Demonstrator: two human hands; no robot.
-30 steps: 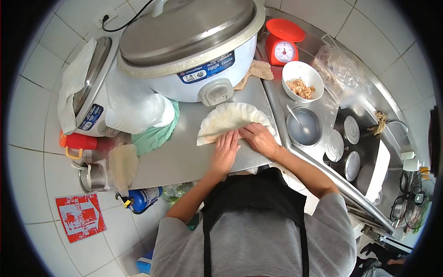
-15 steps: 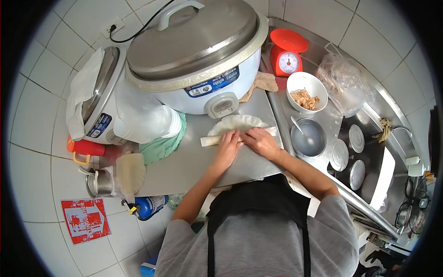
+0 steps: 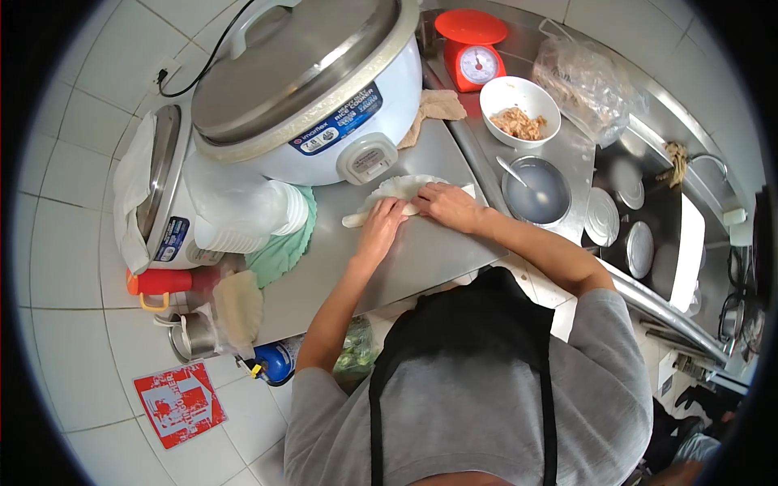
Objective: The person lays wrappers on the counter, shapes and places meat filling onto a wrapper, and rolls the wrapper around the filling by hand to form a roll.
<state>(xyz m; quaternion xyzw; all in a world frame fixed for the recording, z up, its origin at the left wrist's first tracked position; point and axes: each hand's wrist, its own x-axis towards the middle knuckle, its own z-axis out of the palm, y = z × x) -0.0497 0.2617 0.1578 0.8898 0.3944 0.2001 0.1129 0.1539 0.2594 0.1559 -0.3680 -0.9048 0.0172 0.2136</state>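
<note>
One thin, off-white, round-edged sheet point(image 3: 405, 186), its near side rolled, is gripped by left fingers point(image 3: 393, 207) and right fingers point(image 3: 428, 195).

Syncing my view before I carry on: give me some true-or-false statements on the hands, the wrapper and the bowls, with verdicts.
1. The left hand and the right hand are both on the wrapper. True.
2. The wrapper is rolled right up to its far edge. False: the far part of the wrapper lies unrolled.
3. The red scale stands beyond the white bowl. True.
4. The white bowl has nothing in it. False: it holds some brown food.
5. A spoon rests in the steel bowl. True.
</note>
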